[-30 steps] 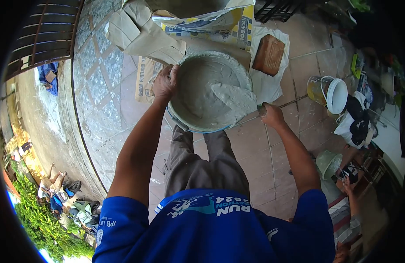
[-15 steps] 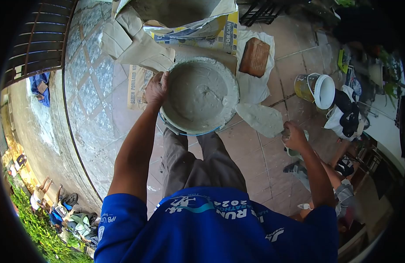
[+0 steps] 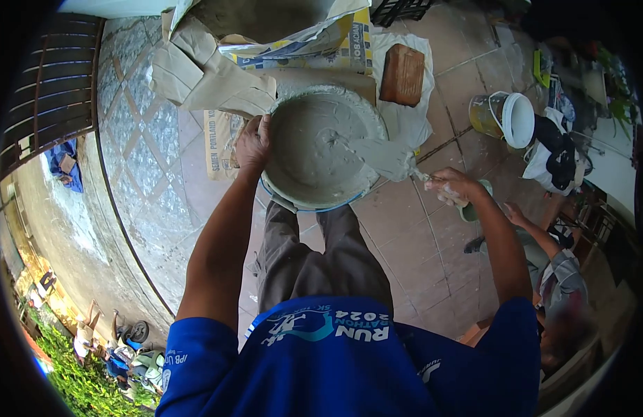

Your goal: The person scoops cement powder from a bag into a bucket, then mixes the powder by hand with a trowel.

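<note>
A round bucket (image 3: 275, 187) of wet grey cement mix (image 3: 304, 153) is in front of my legs. My left hand (image 3: 252, 144) is closed on its left rim, thumb on the edge. To the right, my right hand (image 3: 452, 185) grips the handle of a trowel (image 3: 387, 160). The cement-smeared blade reaches over the bucket's right rim, its tip above the mix near a small lump at the centre.
An open cement sack (image 3: 366, 48) stands behind the bucket, with torn paper (image 3: 217, 83) hanging over. A brick (image 3: 403, 75) lies on a white sheet to the right. Farther right are a paint bucket (image 3: 487, 115) and another person's arm (image 3: 533, 226). A metal gate (image 3: 60, 76) stands at far left.
The trowel has moved left, from beside the bucket to over its rim and the mix. My right hand has shifted up and left with it. My left hand stays on the rim.
</note>
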The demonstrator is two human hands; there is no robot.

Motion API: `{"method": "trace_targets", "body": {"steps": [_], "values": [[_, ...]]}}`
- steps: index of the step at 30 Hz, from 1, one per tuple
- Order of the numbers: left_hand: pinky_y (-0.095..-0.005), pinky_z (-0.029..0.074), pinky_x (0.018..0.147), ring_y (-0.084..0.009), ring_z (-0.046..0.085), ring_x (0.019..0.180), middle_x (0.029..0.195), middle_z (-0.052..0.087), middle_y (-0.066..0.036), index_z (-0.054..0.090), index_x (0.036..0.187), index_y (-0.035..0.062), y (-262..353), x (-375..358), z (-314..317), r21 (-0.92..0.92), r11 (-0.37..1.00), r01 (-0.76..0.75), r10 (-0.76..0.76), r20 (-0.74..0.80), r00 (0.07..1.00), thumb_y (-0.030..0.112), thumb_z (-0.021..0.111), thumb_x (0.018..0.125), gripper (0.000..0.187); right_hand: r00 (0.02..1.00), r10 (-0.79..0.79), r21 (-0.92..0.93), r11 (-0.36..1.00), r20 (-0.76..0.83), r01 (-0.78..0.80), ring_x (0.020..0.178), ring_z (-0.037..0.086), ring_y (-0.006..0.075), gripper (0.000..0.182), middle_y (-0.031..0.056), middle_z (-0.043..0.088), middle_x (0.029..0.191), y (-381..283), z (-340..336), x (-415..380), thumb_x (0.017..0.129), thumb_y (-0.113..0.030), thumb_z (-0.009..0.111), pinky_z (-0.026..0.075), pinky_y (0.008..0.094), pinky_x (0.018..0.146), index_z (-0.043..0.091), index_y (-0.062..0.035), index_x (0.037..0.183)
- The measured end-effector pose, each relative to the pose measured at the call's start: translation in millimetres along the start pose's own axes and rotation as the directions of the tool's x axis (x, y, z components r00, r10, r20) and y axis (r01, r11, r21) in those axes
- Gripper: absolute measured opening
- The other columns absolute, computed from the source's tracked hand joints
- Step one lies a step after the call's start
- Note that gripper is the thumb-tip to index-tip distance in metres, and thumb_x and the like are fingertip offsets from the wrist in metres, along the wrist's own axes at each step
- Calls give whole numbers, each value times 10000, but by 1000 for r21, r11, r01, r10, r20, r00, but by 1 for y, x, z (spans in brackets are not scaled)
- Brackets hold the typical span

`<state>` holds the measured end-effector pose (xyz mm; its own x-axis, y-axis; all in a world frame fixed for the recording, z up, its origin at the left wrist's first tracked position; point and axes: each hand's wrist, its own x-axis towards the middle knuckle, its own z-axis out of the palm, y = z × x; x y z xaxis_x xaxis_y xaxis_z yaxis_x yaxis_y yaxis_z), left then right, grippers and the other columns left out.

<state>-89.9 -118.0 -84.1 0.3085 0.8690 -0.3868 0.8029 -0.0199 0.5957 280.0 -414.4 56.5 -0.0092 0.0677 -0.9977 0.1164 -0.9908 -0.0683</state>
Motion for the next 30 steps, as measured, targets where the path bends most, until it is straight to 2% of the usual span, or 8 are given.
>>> {"method": "trace_targets", "body": {"steps": [3, 6, 8, 12, 19, 25, 28, 30], "values": [[-457, 468, 946, -407, 613, 1099, 1150, 665, -223, 658, 1206, 73, 1, 0, -2, 2, 1000, 9, -9, 15, 1000, 602, 388, 978, 636, 995, 78, 22, 997, -63, -77, 580, 521, 125, 333, 28, 556, 710, 35, -16, -46, 920, -375, 686, 438, 323, 492, 634, -49, 963], [-468, 470, 941, -409, 615, 1089, 1142, 665, -227, 657, 1201, 64, 0, 3, 2, 7, 1000, -15, 15, -11, 1000, 593, 379, 985, 637, 927, -215, -289, 949, -306, 125, 660, 578, 178, 283, 69, 592, 759, 60, -4, -73, 908, -290, 690, 487, 371, 598, 620, -29, 995], [-473, 471, 936, -409, 616, 1083, 1139, 665, -228, 658, 1197, 62, -5, 2, 4, 4, 999, -39, 39, -20, 999, 584, 375, 990, 629, 717, -595, -446, 787, -364, 426, 759, 630, 257, 270, 127, 631, 833, 30, 33, -89, 885, -220, 692, 501, 401, 712, 594, -14, 1029], [-473, 471, 918, -414, 612, 1065, 1107, 667, -223, 660, 1176, 54, -4, 1, 4, -27, 995, -92, 91, -21, 996, 542, 362, 1011, 595, 467, -801, -620, 590, -373, 517, 891, 647, 407, 353, 191, 663, 937, 3, 61, 22, 825, -196, 719, 512, 465, 761, 551, -38, 1093], [-472, 469, 915, -416, 608, 1071, 1121, 663, -229, 669, 1158, 55, 3, 0, -1, 15, 998, -53, 53, 27, 998, 541, 353, 1015, 597, 456, -686, -619, 720, -567, 313, 922, 630, 423, 270, 175, 666, 942, 43, 56, 163, 793, -84, 647, 511, 498, 767, 565, -75, 1050], [-468, 469, 939, -411, 620, 1076, 1116, 678, -213, 671, 1180, 94, 0, -3, 2, 25, 1000, -9, 10, -39, 999, 577, 399, 987, 588, 530, -553, -603, 792, -643, 95, 945, 621, 428, 297, 197, 644, 948, 85, 12, 30, 781, -66, 671, 494, 485, 791, 571, -44, 1060], [-475, 470, 944, -417, 623, 1075, 1123, 677, -217, 664, 1190, 95, -4, 0, 3, -14, 1000, 4, -5, -19, 1000, 598, 417, 971, 601, 308, -751, -646, 660, -584, 382, 959, 608, 445, 326, 224, 610, 992, 11, 10, -44, 806, -94, 674, 493, 488, 800, 552, -21, 1099], [-477, 468, 949, -418, 623, 1079, 1125, 678, -218, 661, 1193, 88, -5, -2, 5, -23, 1000, 9, -10, -26, 1000, 610, 425, 963, 617, 274, -846, -743, 532, -457, 406, 972, 598, 453, 350, 232, 583, 1030, -66, 6, -86, 840, -125, 660, 496, 484, 815, 528, 2, 1138]]}}
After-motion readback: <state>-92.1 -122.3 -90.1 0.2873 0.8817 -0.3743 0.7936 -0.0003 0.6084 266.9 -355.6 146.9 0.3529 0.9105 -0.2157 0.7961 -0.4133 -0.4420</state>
